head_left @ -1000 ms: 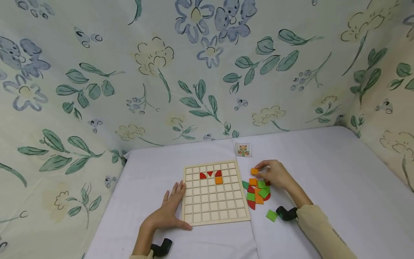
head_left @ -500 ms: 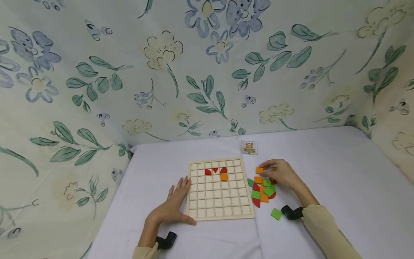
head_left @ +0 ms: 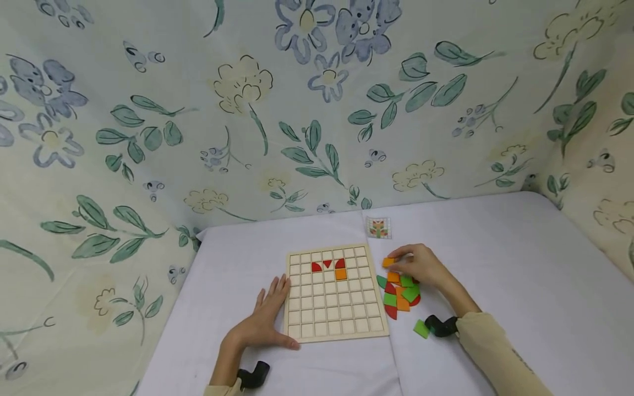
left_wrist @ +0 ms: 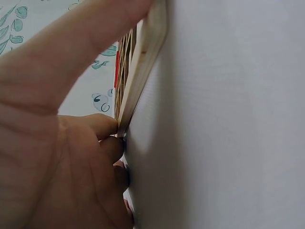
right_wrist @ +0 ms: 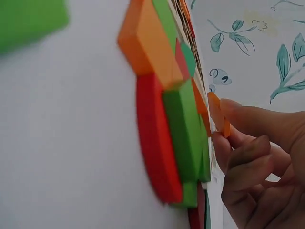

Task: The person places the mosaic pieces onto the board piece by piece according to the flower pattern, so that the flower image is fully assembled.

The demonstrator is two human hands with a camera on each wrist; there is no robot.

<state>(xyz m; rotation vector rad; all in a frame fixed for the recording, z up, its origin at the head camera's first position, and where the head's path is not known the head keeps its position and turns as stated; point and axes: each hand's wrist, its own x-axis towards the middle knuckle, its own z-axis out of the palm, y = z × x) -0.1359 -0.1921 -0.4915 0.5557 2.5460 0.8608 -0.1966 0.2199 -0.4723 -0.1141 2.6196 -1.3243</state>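
Note:
A square wooden grid board (head_left: 333, 316) lies on the table, with red pieces (head_left: 340, 263) and an orange square tile (head_left: 341, 274) set in its upper cells. My left hand (head_left: 260, 322) rests at the board's left side, its fingers spread and the thumb at the near left corner; in the left wrist view the thumb (left_wrist: 71, 43) touches the wooden rim (left_wrist: 143, 62). Beyond the loose pile, my right hand (head_left: 421, 265) pinches another orange tile (head_left: 388, 262) between thumb and fingers. The right wrist view shows that held tile (right_wrist: 217, 112) slightly tilted.
Right of the board lies a pile of green, orange and red pieces (head_left: 403, 305), partly overlapping. One green tile (head_left: 421, 329) sits apart, near the black device (head_left: 441, 325) on the right wrist. A small pattern card (head_left: 378, 227) lies behind the board.
My right hand has shifted slightly left toward the board with the orange tile, which now looks more tilted. The left hand stays at the board's edge. The head view has swayed a little.

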